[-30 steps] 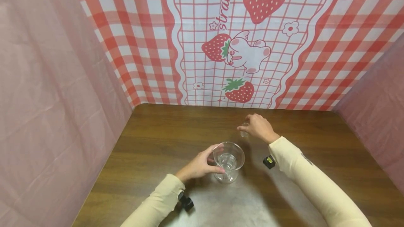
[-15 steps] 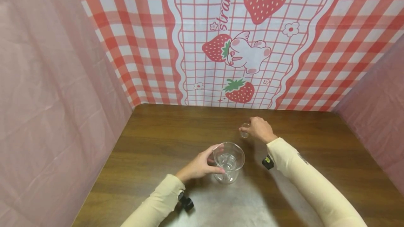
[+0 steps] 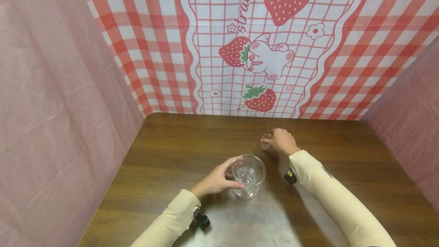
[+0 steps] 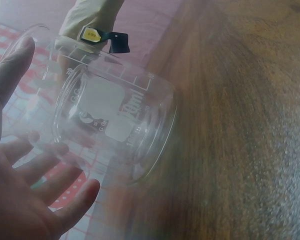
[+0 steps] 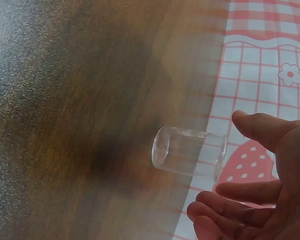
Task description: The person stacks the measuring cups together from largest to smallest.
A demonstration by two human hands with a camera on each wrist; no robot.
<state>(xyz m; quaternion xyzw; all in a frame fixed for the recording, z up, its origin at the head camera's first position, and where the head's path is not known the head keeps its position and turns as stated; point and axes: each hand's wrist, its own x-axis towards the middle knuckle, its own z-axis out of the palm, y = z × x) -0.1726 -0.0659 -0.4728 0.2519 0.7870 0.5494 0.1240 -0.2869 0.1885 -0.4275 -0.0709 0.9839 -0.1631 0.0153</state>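
My left hand (image 3: 217, 178) holds a large clear glass beaker (image 3: 255, 165), thumb on its near side and fingers on its far side. White markings show on the large beaker (image 4: 152, 92) in the left wrist view, and smaller glassware (image 3: 247, 175) sits nested inside it. Farther back and to the right, a small clear glass beaker (image 5: 182, 152) stands upright on the table. My right hand (image 5: 270, 170) is around its rim, thumb and fingers spread, a gap showing between thumb and glass.
The brown wooden table (image 3: 181, 136) reaches back to a red-and-white strawberry cloth (image 3: 212, 18). Pink cloth (image 3: 58, 98) hangs on the left, more pink cloth (image 3: 408, 117) on the right. Both wrists wear black camera mounts (image 3: 201, 219).
My right hand has shifted slightly right and toward me, while the small beaker stays in place. The left hand and the large beaker have not moved.
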